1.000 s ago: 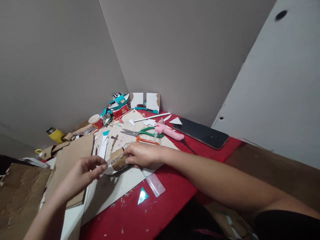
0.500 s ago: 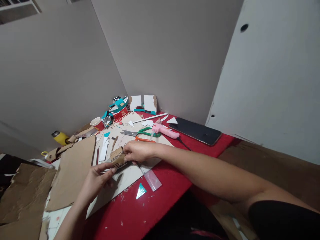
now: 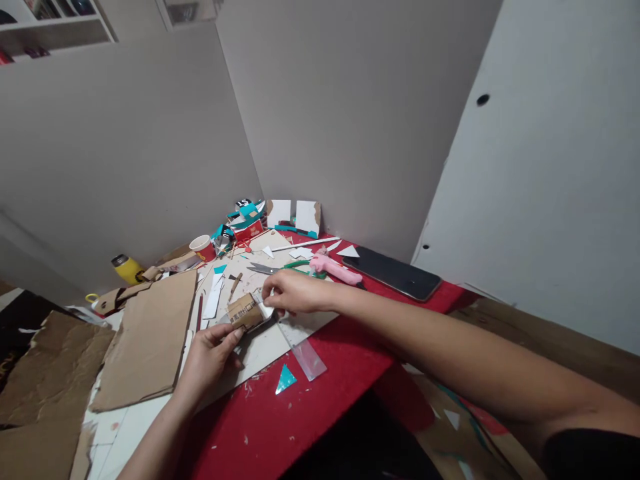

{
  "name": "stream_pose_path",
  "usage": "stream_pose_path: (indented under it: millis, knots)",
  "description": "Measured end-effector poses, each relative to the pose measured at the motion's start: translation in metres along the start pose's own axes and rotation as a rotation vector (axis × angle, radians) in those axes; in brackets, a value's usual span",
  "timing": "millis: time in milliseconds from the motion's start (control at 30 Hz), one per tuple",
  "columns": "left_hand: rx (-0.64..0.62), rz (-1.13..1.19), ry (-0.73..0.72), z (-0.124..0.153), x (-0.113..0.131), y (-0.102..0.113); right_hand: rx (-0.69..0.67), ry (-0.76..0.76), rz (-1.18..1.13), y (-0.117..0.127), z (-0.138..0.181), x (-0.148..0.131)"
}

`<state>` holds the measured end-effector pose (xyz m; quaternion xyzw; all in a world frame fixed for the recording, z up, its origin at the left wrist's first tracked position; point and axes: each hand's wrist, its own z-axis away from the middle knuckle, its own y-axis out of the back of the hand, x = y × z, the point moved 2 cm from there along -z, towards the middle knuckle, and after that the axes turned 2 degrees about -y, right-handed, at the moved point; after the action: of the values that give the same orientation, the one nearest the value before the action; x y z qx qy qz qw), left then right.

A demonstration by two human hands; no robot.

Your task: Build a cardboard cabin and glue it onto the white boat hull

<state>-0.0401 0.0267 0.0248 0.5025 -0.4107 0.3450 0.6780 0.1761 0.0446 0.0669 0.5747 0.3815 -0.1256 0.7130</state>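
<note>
A small folded piece of brown cardboard [image 3: 243, 311] with dark printing is held between my hands above the white board [image 3: 260, 357]. My left hand [image 3: 213, 350] grips its near left end between thumb and fingers. At the far right end my right hand [image 3: 295, 293] has its fingers closed on the cardboard's pale edge; the fingertips are partly hidden. Just beyond that hand lie scissors [image 3: 264, 269] with green handles and a pink glue gun [image 3: 335, 269]. A clear plastic strip [image 3: 309, 360] rests below my right wrist.
On the left are a large cardboard sheet [image 3: 145, 340], a paper cup [image 3: 203, 248] and a yellow bottle [image 3: 127, 269]. A black phone [image 3: 393, 272] lies at the right of the red table cover [image 3: 250, 427]. A teal triangle [image 3: 285, 380] is near the front edge.
My right hand has slid right along the cardboard, uncovering more of its printed face and a pale end. My left hand keeps its grip. The camera view has shifted slightly.
</note>
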Motion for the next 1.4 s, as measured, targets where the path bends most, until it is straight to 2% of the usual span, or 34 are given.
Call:
stream_pose_path:
  millis: [133,200,300,400,567,667,733,800,867,967,1067,1233,1400]
  knots:
    - [-0.019,0.014,-0.055,-0.003,-0.009,0.001,0.216,-0.017,0.073,0.01,0.017,0.011]
    - [-0.03,0.029,-0.059,-0.006,-0.014,0.001,0.257,0.042,0.167,0.006,0.024,0.014]
    - [-0.031,0.037,-0.068,-0.007,-0.017,0.001,0.238,0.144,0.346,-0.007,0.029,0.011]
    - [-0.033,0.03,-0.071,-0.004,-0.012,-0.001,0.224,0.125,0.486,-0.015,0.026,0.007]
    - [-0.007,0.012,-0.061,0.002,-0.003,-0.004,0.148,0.087,0.457,-0.02,0.018,0.006]
    - [-0.007,-0.001,-0.081,0.001,-0.005,-0.004,0.197,0.104,0.375,-0.01,0.026,0.009]
    - [-0.005,-0.021,-0.09,0.0,-0.007,-0.003,0.303,0.092,0.338,0.006,0.036,0.015]
    - [-0.005,-0.04,-0.088,-0.002,-0.01,-0.003,0.437,0.005,0.379,0.026,0.046,0.027]
    - [-0.008,-0.049,-0.087,-0.002,-0.011,-0.003,0.516,-0.141,0.498,0.041,0.055,0.044]
    - [-0.005,-0.055,-0.087,0.0,-0.008,-0.003,0.437,-0.294,0.638,0.048,0.058,0.07]
    - [0.008,-0.051,-0.087,0.003,-0.003,-0.004,0.339,-0.336,0.661,0.04,0.054,0.089]
    - [-0.013,-0.057,-0.087,0.002,-0.003,-0.004,0.378,-0.365,0.673,0.029,0.047,0.105]
    - [-0.044,-0.055,-0.112,-0.002,-0.011,-0.003,0.358,-0.344,0.673,0.026,0.045,0.111]
